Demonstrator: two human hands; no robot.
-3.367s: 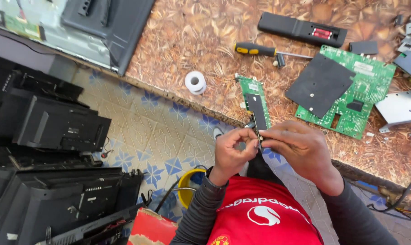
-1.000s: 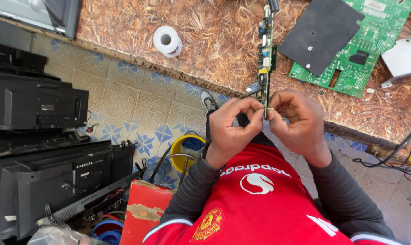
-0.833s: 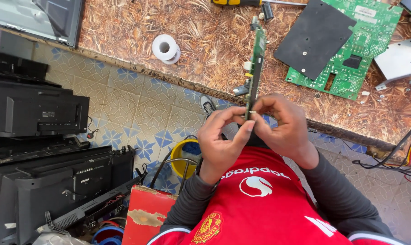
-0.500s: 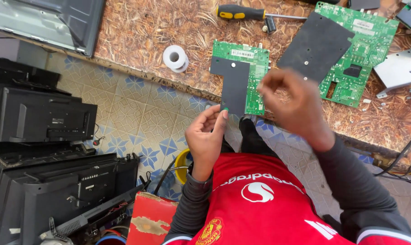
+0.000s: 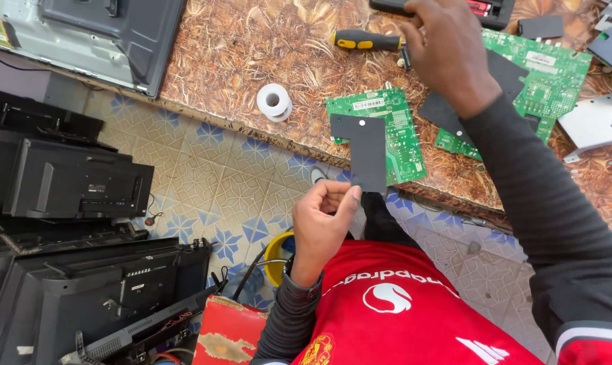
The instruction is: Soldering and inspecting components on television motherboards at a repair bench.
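Observation:
My left hand (image 5: 323, 217) pinches the near edge of a small green circuit board (image 5: 400, 132) that carries a black L-shaped pad (image 5: 363, 145). The board lies flat at the front edge of the brown patterned table (image 5: 238, 47). My right hand (image 5: 448, 47) reaches far over the table, with its fingers at the metal shaft of a black and yellow screwdriver (image 5: 363, 40). Its back faces me, so its grip is hidden.
A white tape roll (image 5: 274, 101) lies left of the board. A larger green board (image 5: 549, 74) with a black sheet (image 5: 448, 111), a metal bracket (image 5: 596, 122) and a black device (image 5: 495, 10) lie to the right. A television back (image 5: 110, 34) and stacked televisions (image 5: 69, 182) stand left.
The small board was held upright in both hands and now lies flat on the table edge. My right hand let go and stretched out to the screwdriver.

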